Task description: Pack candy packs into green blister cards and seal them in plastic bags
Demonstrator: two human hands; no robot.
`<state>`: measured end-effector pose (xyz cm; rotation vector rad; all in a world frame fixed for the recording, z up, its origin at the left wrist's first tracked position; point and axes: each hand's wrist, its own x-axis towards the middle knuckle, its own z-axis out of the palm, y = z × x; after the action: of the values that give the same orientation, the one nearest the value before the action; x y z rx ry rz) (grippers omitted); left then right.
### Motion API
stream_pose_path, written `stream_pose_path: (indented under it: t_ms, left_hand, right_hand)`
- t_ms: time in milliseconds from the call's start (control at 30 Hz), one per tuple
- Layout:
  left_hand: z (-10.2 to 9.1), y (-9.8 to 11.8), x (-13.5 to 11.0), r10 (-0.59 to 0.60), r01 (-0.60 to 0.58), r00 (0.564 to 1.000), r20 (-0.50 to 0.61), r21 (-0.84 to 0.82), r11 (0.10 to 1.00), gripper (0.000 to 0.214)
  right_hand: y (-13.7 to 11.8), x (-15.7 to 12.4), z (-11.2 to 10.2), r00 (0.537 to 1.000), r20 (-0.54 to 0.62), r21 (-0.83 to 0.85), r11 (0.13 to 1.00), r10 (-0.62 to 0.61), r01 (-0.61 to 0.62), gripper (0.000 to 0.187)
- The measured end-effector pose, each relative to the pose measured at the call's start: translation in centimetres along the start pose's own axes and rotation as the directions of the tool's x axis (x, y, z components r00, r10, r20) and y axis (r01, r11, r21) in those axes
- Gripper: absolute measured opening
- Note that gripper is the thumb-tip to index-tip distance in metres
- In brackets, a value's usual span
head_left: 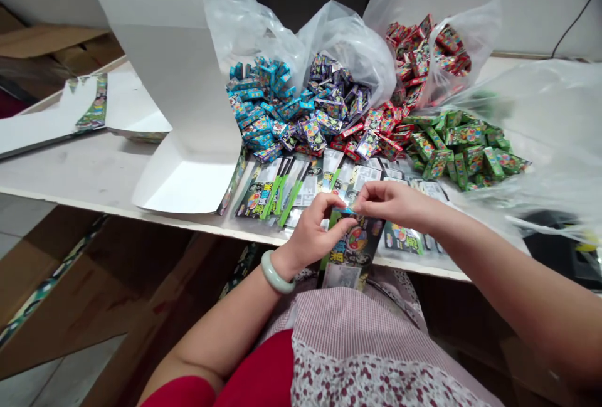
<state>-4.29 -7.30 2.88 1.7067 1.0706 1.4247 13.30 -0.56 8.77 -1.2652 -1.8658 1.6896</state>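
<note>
My left hand [313,232] and my right hand [395,201] meet above the table's front edge, their fingertips pinching a small blue packet [350,210]. Just below them lies a printed display card [353,245], partly hidden by my fingers and hanging over the edge toward my lap. More printed cards [277,189] lie in a row behind it. Farther back are heaps of small boxes in blue [256,109], purple [329,103], red [409,62] and green [458,143]. A pale green bangle [277,273] circles my left wrist.
A tall folded white board [183,106] stands left of the cards on the white table [89,172]. Clear plastic bags [345,43] surround the heaps. Flattened cardboard [103,281] lies on the floor at lower left, and a black cable [574,21] runs along the wall.
</note>
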Motion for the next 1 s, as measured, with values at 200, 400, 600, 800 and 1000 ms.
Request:
stream_pose_path:
  t_ms: [200,400,600,800,1000]
  left_hand:
    - [-0.2,0.3,0.1,0.060,-0.068,0.995,0.078,0.094,0.993,0.019]
    - [-1.1,0.7,0.7,-0.034,0.027,0.996,0.086,0.079,0.997,0.014]
    - [-6.4,-1.6,1.8,-0.249,0.180,0.741,-0.624,-0.173,0.968,0.012]
    - [-6.3,-4.1,0.9,-0.568,0.095,0.526,-0.633,-0.621,0.778,0.024]
    - [-2.9,-3.4,-0.6,-0.697,0.148,0.591,-0.407,-0.794,0.589,0.013]
  right_hand:
    - [0.5,0.9,1.4,0.941,0.237,0.409,0.853,0.243,-0.324,0.007]
    - [0.6,1.6,0.6,0.960,0.218,0.466,0.846,0.174,-0.260,0.005]
    - [5.0,-2.2,-0.4,0.973,-0.230,0.469,0.872,-0.035,0.142,0.041]
    - [7.6,-3.7,7.3,0.971,-0.165,0.456,0.860,-0.170,0.228,0.103]
    - [5.2,-2.0,8.8,0.810,-0.472,0.185,0.860,-0.347,0.476,0.083]
